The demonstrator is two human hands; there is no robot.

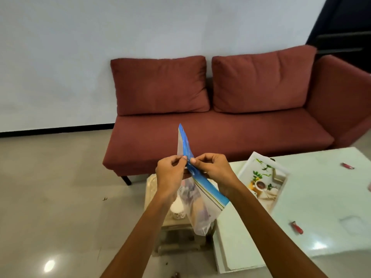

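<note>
We pinch the blue zip strip [208, 189] with both hands, left hand [169, 175] and right hand [213, 167] meeting near its middle. From there the strip runs up away from us and down to our right. The clear bag [198, 210] hangs beneath, above the stool [153, 190].

What lies inside the zip bag [198, 207] cannot be made out. Below it, a beige stand [149, 189] is half covered. Right of it, a pink object [369, 186] is cropped by the edge.
</note>
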